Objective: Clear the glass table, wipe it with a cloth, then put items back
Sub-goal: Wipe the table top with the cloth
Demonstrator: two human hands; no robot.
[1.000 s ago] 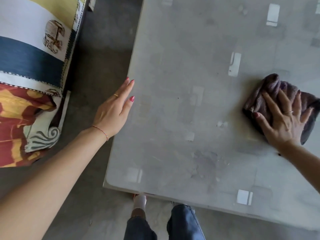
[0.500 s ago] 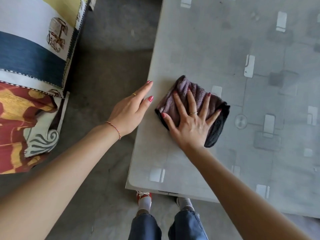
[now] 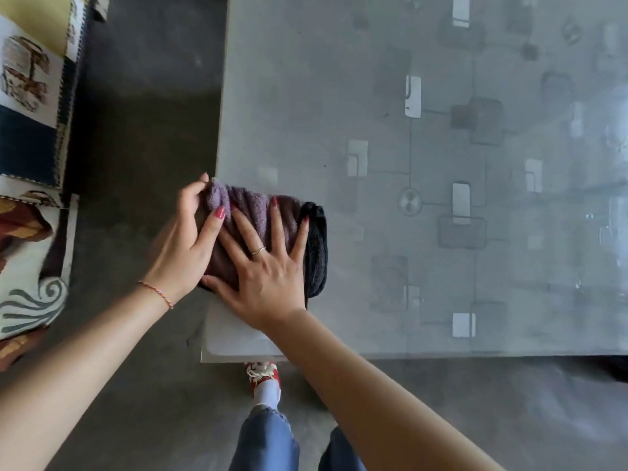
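Note:
A folded purple and black cloth [image 3: 251, 207] lies at the left edge of the glass table [image 3: 339, 96], near its front left corner. My right hand [image 3: 261, 263] presses flat on the cloth with fingers spread. My left hand [image 3: 187, 239] cups the cloth's left end where it reaches the table's edge, fingers curled over it and thumb on top. No other items stand on the visible part of the glass.
A patterned rug shows through the glass [image 3: 458, 205]. A patterned cushion or sofa [image 3: 30, 130] stands to the left across a strip of grey floor [image 3: 142, 96]. My legs and a red shoe [image 3: 263, 373] are below the table's front edge.
My right hand has slid the cloth from the right side to the table's left edge. My left hand has moved from resting at the edge to cupping the cloth's end.

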